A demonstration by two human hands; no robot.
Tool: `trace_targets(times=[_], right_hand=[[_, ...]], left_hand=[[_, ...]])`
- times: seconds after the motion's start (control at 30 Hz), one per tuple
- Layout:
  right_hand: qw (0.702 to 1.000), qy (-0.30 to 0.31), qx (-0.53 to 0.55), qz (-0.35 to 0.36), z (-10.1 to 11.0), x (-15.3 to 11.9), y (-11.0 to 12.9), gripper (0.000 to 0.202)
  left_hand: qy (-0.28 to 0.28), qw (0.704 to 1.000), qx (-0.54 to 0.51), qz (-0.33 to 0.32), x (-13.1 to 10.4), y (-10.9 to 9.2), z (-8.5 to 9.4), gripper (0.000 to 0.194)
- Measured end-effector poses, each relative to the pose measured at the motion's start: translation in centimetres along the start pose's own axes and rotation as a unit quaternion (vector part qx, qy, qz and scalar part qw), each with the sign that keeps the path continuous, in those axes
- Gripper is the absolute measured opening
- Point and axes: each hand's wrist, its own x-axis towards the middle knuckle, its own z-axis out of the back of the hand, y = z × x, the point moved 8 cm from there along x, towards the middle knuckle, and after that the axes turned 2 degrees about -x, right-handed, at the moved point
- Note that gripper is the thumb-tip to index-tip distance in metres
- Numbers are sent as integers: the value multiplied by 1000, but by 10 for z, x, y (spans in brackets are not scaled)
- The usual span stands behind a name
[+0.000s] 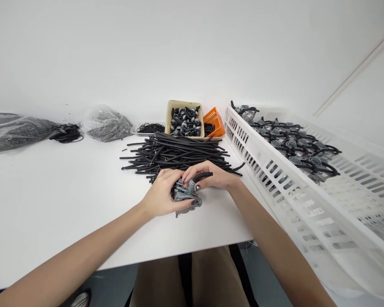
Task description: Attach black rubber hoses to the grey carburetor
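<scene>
While the left hand wraps around one side of a grey metal part, its thumb pressed along the near face, the right hand closes on the upper side, thumb and fingers gripping near the base of a short black hose that curves up and to the right. Both sets of fingers are bent onto the part, which is held over the white table, just on the near side of a loose pile of black tubes. Behind that pile, a cream bin holds small black and grey fittings, with an orange basket of short black pieces beside it and a shallow tray of thin black rings to its left. Farther left, a bundle of black cords lies between two clear plastic bags of small dark pieces. On the right, a white slatted crate contains rows of similar grey assemblies with curved black hoses.
</scene>
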Motion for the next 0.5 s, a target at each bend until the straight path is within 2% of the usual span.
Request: trace_targets(times=[0.2,0.5], right_hand=[[997,-2,78,-19,-1,-1,-3,34],[999,1,51,-7,0,0,-3,52]], left_hand=[[4,1000,-5,-3,-2,2,-1,34],[-4,1000,14,-7,0,0,1,38]])
